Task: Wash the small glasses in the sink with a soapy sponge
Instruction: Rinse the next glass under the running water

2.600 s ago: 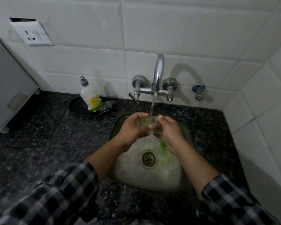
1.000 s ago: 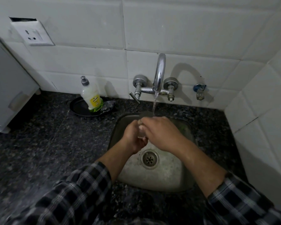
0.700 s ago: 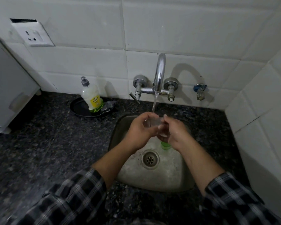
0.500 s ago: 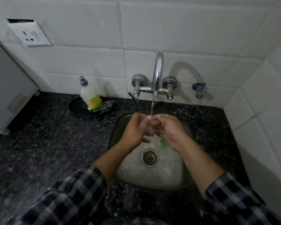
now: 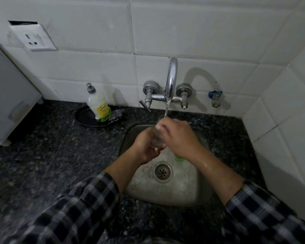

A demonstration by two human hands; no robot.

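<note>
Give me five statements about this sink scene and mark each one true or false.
1. Water runs from the tap onto the small glass. True.
2. The dish soap bottle stands in the sink. False: it stands on a black dish on the countertop, left of the sink.
3. The left hand and right hand both grip the small glass. True.
4. The drain is covered. False: its strainer lies bare.
5. The wall socket is right of the tap. False: it is up to the left.
</note>
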